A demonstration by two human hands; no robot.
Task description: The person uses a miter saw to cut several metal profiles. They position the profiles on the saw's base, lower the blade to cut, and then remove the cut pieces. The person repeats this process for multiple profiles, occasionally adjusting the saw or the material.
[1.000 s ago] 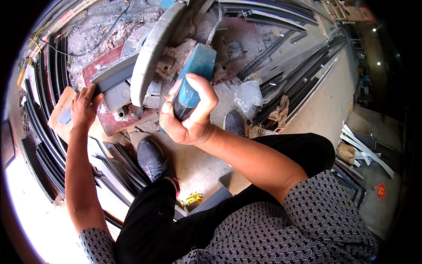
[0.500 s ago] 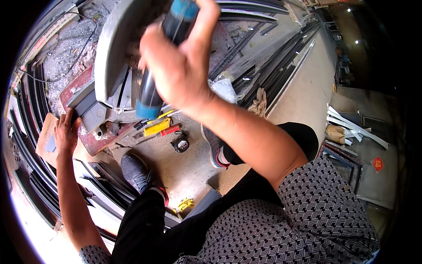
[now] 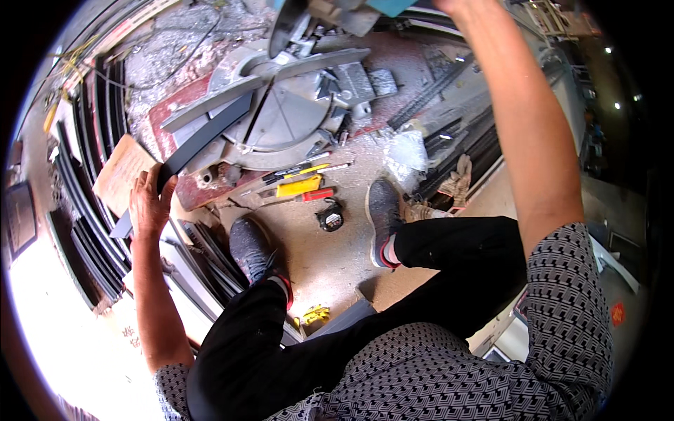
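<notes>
A flat dark grey bar [image 3: 208,139] slants across the miter saw's round metal table [image 3: 291,116] and lies along its fence [image 3: 210,104]. My left hand [image 3: 150,207] grips the bar near its lower end, fingers and thumb around its edges. Above the table, at the top edge of the view, is the raised saw head with its blade [image 3: 286,28] and a blue part [image 3: 390,5]. Beside that blue part my right hand [image 3: 453,4] is cut off by the picture's edge. Its fingers and whatever they hold are out of sight.
By my feet lie a yellow-handled tool [image 3: 299,186], a red-handled screwdriver [image 3: 317,195] and a black tape measure [image 3: 330,216]. A work glove [image 3: 458,181] rests at the right. Dark profiles [image 3: 88,242] are stacked at the left. A brown cardboard piece [image 3: 126,167] lies by my left hand.
The saw head has swung up and away from the table, and my right hand has risen with it to the top edge. The grey bar and slotted table have come into sight.
</notes>
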